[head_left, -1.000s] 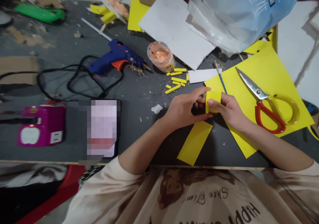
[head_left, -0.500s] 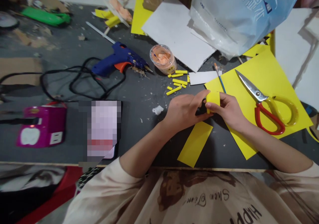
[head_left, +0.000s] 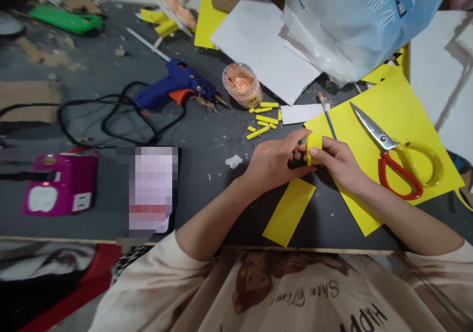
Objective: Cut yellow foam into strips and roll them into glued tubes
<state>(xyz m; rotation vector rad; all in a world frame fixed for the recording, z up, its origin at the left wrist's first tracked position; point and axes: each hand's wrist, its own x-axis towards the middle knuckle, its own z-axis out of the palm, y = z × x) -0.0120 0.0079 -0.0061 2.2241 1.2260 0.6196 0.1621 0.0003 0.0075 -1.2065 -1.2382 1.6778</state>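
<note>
A small piece of yellow paper [head_left: 315,147], bent over along one side, is held upright between my two hands. My left hand [head_left: 271,159] is curled, with its fingertips at the paper's left edge. My right hand [head_left: 338,162] pinches it, thumb across the front and fingers behind. Just below lies a flat yellow paper strip [head_left: 290,213]. Under my right forearm is a large yellow sheet [head_left: 391,110], with scissors [head_left: 386,147] with red and yellow handles and a thin paintbrush [head_left: 327,113] on it.
Short yellow paper rolls [head_left: 264,120] lie by an open jar of orange paste [head_left: 242,85]. A blue glue gun [head_left: 177,85] with a black cord rests to the left, near a phone [head_left: 153,189] and a purple power box [head_left: 61,184]. A plastic bag [head_left: 354,26] stands at the back.
The yellow paper's visible face looks narrower as my fingers fold it. My left fingers have shifted slightly at its edge. The surrounding things stay put; the view moves a little.
</note>
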